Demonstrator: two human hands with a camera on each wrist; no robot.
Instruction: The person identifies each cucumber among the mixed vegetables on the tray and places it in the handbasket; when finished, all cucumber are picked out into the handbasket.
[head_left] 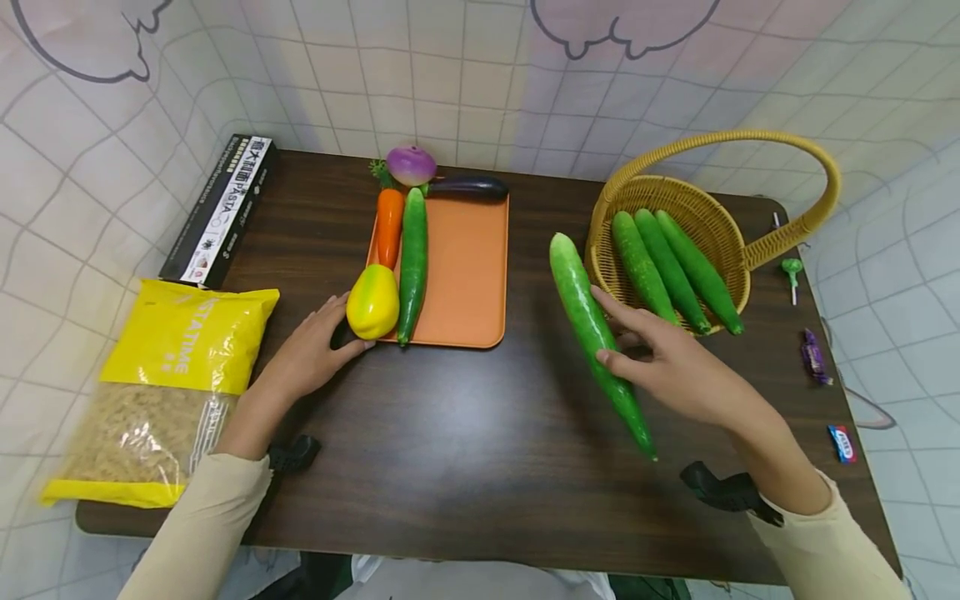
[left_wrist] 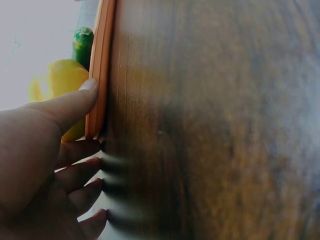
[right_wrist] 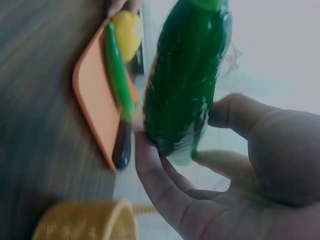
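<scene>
My right hand (head_left: 675,358) grips a long green cucumber (head_left: 588,333) between thumb and fingers, raised over the table left of the basket. In the right wrist view the same cucumber (right_wrist: 185,75) stands large between the fingers. My left hand (head_left: 311,350) is at the near left corner of the orange tray (head_left: 468,275). In the left wrist view its thumb (left_wrist: 75,107) touches the tray's rim, the fingers lying relaxed beside it. On the tray are a yellow, green-tinged fruit or vegetable (head_left: 372,302), a carrot (head_left: 389,227), another cucumber (head_left: 413,262) and an eggplant (head_left: 468,189).
A wicker basket (head_left: 600,221) with a tall handle holds three cucumbers (head_left: 678,271). A purple onion (head_left: 411,166) lies behind the tray. At left are a yellow pasta bag (head_left: 165,392) and a black pasta box (head_left: 217,212). A lollipop (head_left: 792,275) and wrapped sweets (head_left: 815,357) line the right edge.
</scene>
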